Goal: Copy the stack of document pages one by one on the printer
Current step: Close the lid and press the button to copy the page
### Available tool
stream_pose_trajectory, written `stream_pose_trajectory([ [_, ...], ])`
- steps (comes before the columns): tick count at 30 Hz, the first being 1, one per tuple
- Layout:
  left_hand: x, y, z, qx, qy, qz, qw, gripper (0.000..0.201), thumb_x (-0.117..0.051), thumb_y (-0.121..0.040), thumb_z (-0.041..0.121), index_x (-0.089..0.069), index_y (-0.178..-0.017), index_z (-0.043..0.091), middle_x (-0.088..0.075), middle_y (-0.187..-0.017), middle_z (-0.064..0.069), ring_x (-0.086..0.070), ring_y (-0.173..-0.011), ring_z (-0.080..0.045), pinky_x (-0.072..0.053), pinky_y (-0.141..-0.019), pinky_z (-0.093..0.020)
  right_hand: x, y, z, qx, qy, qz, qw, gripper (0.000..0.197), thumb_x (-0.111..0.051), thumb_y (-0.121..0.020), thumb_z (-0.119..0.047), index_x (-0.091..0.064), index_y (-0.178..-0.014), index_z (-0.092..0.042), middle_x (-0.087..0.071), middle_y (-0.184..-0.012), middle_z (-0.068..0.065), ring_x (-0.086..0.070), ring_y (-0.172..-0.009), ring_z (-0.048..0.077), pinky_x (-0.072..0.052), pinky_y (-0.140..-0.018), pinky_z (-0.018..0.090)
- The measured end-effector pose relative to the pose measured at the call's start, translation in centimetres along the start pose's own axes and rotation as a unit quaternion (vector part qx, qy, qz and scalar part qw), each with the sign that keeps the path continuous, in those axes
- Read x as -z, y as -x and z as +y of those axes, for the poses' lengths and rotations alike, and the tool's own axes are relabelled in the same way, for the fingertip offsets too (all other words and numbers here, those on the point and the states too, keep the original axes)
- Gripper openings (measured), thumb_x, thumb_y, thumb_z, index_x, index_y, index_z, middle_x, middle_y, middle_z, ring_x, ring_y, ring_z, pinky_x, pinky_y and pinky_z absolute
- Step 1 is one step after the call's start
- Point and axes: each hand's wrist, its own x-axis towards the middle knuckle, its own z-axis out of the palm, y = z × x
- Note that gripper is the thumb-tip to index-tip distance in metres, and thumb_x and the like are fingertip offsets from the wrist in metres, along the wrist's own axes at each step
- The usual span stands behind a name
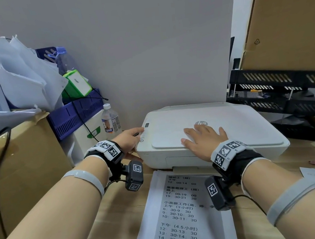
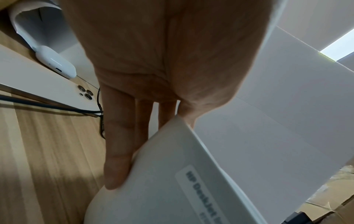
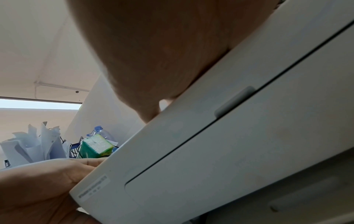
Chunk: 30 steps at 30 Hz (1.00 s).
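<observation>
Two hands on one white printer point(image 1: 233, 127), seated on a wood-grain desk point(image 1: 114, 221) against a plain grey partition. From the head view only: right hand point(image 1: 205, 140) lying flat, fingers spread, on the closed scanner lid beside the round logo; left hand point(image 1: 130, 138) at the front-left corner, fingers reaching toward the small control strip, thumb down by the corner's lower edge. Printed page point(image 1: 177, 217) lying flat on the desk just in front of the printer, top edge at the output slot, dense dark text on it; whether more sheets lie under it, cannot tell.

From the left wrist view only: straight fingers point(image 2: 116, 151) laid along the printer's rounded corner, not wrapped round it; a white phone point(image 2: 57, 92) and a white earbud case point(image 2: 55, 63) on the desk behind, a black cable beside them. From the right wrist view only: palm pressed on the lid's front edge, the long seam and small tab of the front door below it, the other hand at the labelled corner.

Smooth matte plastic shell, softly rounded corners. Cardboard box point(image 1: 19, 169), blue basket point(image 1: 75, 114) of loose papers and a water bottle point(image 1: 110, 119) crowding the left side; black stacked trays point(image 1: 280, 87) close on the right. Open desk only toward the front.
</observation>
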Motion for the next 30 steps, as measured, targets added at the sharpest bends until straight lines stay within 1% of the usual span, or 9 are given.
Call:
stream_pose_trajectory([
  [2, 0.0, -0.1, 0.0, 0.001, 0.000, 0.004, 1.000, 0.043, -0.037, -0.105, 0.013, -0.047, -0.143, 0.031, -0.067, -0.110, -0.001, -0.070, -0.081, -0.025, -0.059, -0.076, -0.057, 0.0, 0.0, 0.0, 0.000, 0.002, 0.000, 1.000, 0.058, -0.018, -0.098, -0.061, -0.021, -0.152, -0.039, -0.011, -0.164, -0.001, -0.010, -0.151, 0.019, -0.002, -0.118, 0.060],
  [7, 0.2, -0.3, -0.3, -0.004, -0.005, -0.004, 1.000, 0.041, -0.038, -0.105, 0.016, -0.055, -0.135, 0.039, -0.073, -0.100, 0.001, -0.072, -0.076, -0.023, -0.059, -0.077, -0.056, 0.1, 0.1, 0.0, 0.001, 0.004, -0.005, 1.000, 0.058, -0.018, -0.099, -0.061, -0.020, -0.152, -0.038, -0.011, -0.164, -0.001, -0.010, -0.151, 0.019, -0.002, -0.118, 0.060],
  [9, 0.3, -0.6, -0.4, -0.001, -0.006, -0.002, 1.000, 0.041, -0.040, -0.104, 0.016, -0.055, -0.134, 0.040, -0.074, -0.100, 0.001, -0.072, -0.081, -0.026, -0.059, -0.078, -0.057, 0.1, 0.1, 0.0, 0.001, 0.005, -0.006, 1.000, 0.058, -0.018, -0.099, -0.061, -0.020, -0.152, -0.039, -0.011, -0.164, -0.002, -0.010, -0.151, 0.019, -0.001, -0.118, 0.060],
  [12, 0.4, -1.1, -0.4, 0.007, -0.012, 0.002, 1.000, 0.043, -0.041, -0.103, 0.015, -0.053, -0.137, 0.040, -0.073, -0.105, -0.002, -0.071, -0.097, -0.034, -0.058, -0.079, -0.059, 0.0, 0.0, 0.0, 0.001, 0.005, -0.004, 1.000, 0.057, -0.018, -0.099, -0.061, -0.020, -0.152, -0.039, -0.011, -0.164, -0.002, -0.010, -0.151, 0.019, -0.002, -0.118, 0.060],
  [14, 0.5, -1.3, -0.5, 0.009, -0.013, -0.001, 1.000, 0.044, -0.042, -0.103, 0.014, -0.053, -0.137, 0.040, -0.073, -0.107, -0.003, -0.069, -0.104, -0.037, -0.057, -0.079, -0.060, 0.0, 0.0, 0.0, 0.001, 0.006, -0.003, 1.000, 0.057, -0.018, -0.099, -0.061, -0.020, -0.151, -0.039, -0.011, -0.164, -0.002, -0.010, -0.151, 0.019, -0.002, -0.118, 0.060],
  [20, 0.8, -1.9, -0.8, 0.012, -0.009, -0.005, 1.000, 0.044, -0.044, -0.102, 0.015, -0.053, -0.136, 0.041, -0.075, -0.105, -0.002, -0.070, -0.102, -0.036, -0.057, -0.080, -0.060, -0.1, -0.1, 0.1, 0.000, 0.006, -0.003, 1.000, 0.057, -0.018, -0.098, -0.061, -0.020, -0.151, -0.040, -0.011, -0.164, -0.002, -0.010, -0.150, 0.019, -0.002, -0.118, 0.060],
  [23, 0.8, -1.9, -0.8, 0.010, -0.005, -0.004, 1.000, 0.044, -0.044, -0.102, 0.014, -0.053, -0.138, 0.039, -0.074, -0.107, -0.003, -0.069, -0.104, -0.037, -0.056, -0.081, -0.061, -0.1, -0.1, 0.1, 0.000, 0.007, -0.004, 1.000, 0.057, -0.017, -0.098, -0.061, -0.020, -0.151, -0.040, -0.011, -0.164, -0.002, -0.010, -0.151, 0.019, -0.002, -0.118, 0.060],
  [30, 0.9, -2.4, -1.0, 0.012, -0.006, -0.001, 1.000, 0.043, -0.048, -0.102, 0.016, -0.054, -0.136, 0.041, -0.076, -0.103, -0.004, -0.068, -0.105, -0.038, -0.056, -0.082, -0.061, -0.1, -0.1, 0.1, 0.000, 0.007, -0.003, 1.000, 0.057, -0.017, -0.099, -0.061, -0.020, -0.152, -0.039, -0.011, -0.164, -0.002, -0.010, -0.151, 0.019, -0.002, -0.118, 0.060],
])
